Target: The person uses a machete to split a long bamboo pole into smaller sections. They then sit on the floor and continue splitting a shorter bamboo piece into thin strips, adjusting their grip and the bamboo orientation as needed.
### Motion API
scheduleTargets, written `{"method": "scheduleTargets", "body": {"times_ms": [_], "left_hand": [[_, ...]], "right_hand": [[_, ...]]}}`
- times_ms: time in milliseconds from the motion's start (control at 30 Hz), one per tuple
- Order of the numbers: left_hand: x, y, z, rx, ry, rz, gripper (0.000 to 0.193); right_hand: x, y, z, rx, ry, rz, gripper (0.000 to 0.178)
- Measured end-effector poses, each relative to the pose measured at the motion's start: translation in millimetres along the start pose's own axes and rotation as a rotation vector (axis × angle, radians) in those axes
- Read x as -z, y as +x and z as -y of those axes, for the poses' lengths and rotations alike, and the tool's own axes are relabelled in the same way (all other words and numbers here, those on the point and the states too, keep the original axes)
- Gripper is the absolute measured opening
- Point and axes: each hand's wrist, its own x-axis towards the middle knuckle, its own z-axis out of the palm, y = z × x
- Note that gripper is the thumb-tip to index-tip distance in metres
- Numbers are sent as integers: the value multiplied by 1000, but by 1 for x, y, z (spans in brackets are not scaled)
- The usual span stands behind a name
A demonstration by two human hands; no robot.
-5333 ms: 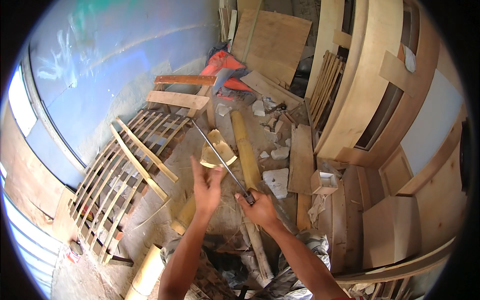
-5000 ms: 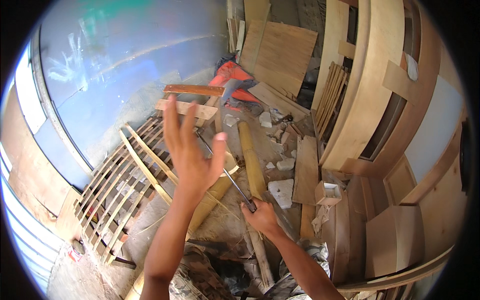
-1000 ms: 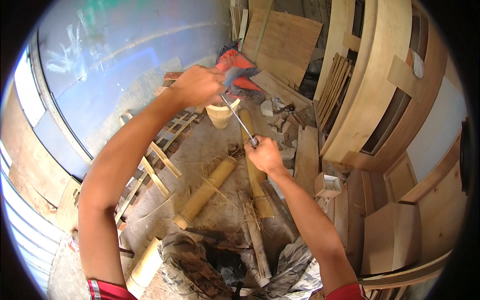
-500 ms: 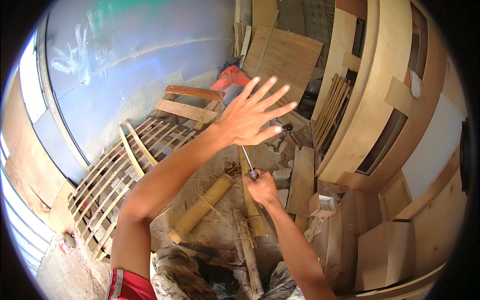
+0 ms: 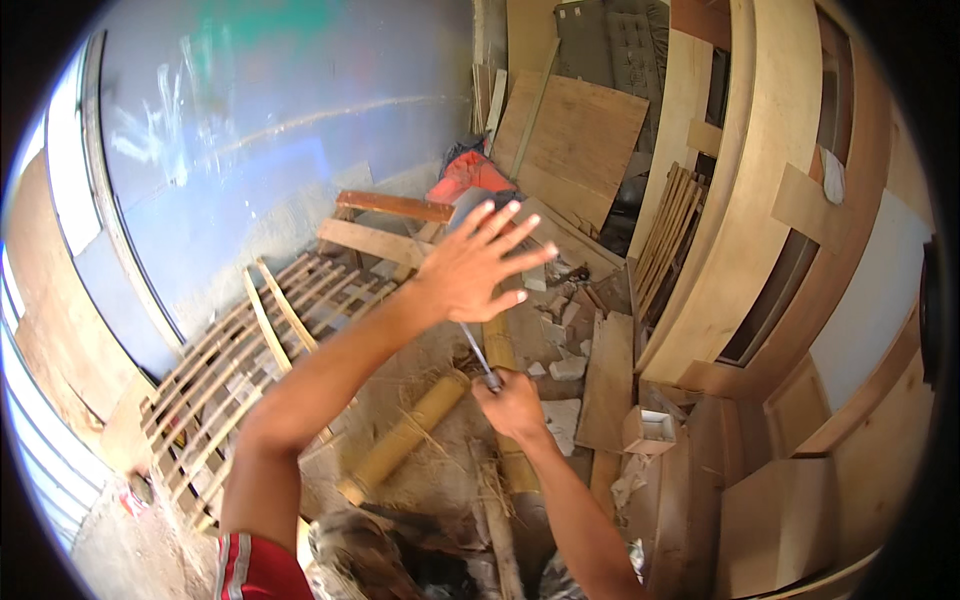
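My left hand [image 5: 470, 265] is raised in the middle of the view, fingers spread and holding nothing. Below and to its right, my right hand [image 5: 512, 405] is closed around the handle of a tool with a narrow metal shaft [image 5: 475, 346]. The shaft slants up and left from my fist, and its far end is hidden behind my left hand. A thick yellow bamboo piece [image 5: 405, 438] lies on the ground left of my right hand. Beneath my right hand and wrist runs another bamboo length [image 5: 515, 465], partly covered.
A slatted wooden frame [image 5: 215, 395] leans at the left, with loose boards [image 5: 370, 243] behind it. Brown plywood [image 5: 580, 140] stands at the back near red cloth [image 5: 470, 177]. Wooden panels [image 5: 745, 200] line the right, beside a small open box [image 5: 648, 430]. Straw and rubble litter the ground.
My left hand has moved down and left, still spread. My right hand, still gripping the tool, has shifted slightly down and left. The view has tilted a little.
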Motion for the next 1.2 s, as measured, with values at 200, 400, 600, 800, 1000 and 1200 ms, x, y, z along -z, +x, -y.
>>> {"method": "scheduleTargets", "body": {"times_ms": [200,400,600,800,1000,1200], "left_hand": [[50,32,-3,-39,77,-75,64],[35,15,51,33,116,101,67],[6,-18,61,-24,189,161,60],[1,-34,68,-117,-26,227,44],[10,-61,81,-180,-63,132,21],[45,-64,84,-84,-34,88,18]], "right_hand": [[-2,13,3,-10,50,1,29],[-4,17,15,-1,54,0,32],[0,14,11,-40,29,25,32],[17,27,-5,-54,43,-18,30],[35,28,8,-60,16,62,30],[83,-14,71,-56,-25,95,37]]}}
